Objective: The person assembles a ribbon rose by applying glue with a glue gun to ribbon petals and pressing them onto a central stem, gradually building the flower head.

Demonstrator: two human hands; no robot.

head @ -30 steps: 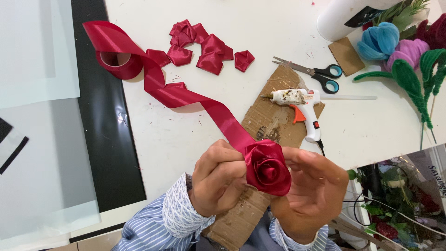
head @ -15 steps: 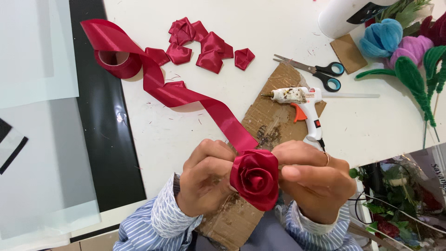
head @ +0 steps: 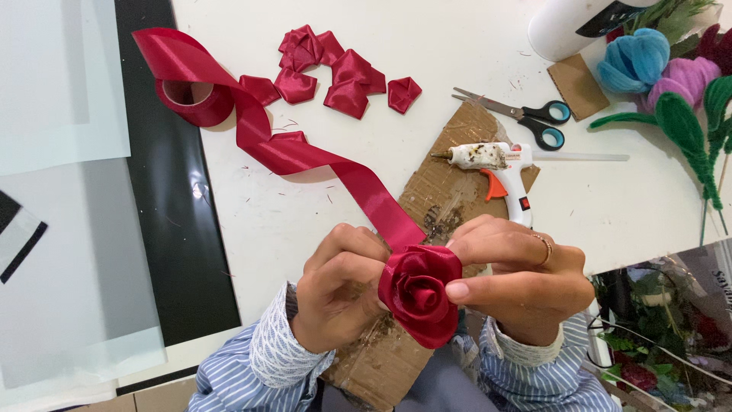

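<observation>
Surface: white table [head: 473, 46], cardboard sheet [head: 450, 183] under the hands.
Rose: red ribbon rose [head: 418, 296] held above the table edge, between both hands.
Left hand [head: 335, 294]: fingers clenched on the rose's left side and base.
Right hand [head: 518, 278]: thumb and fingers pinch the rose's right edge.
Ribbon [head: 320, 156]: runs from rose to spool [head: 187, 98].
Nearby: glue gun [head: 496, 164], scissors [head: 526, 118], folded red petals [head: 335, 72].

sleeves: blue-white striped shirt, patterned cuffs | right hand [head: 526, 282]: thin ring
</observation>
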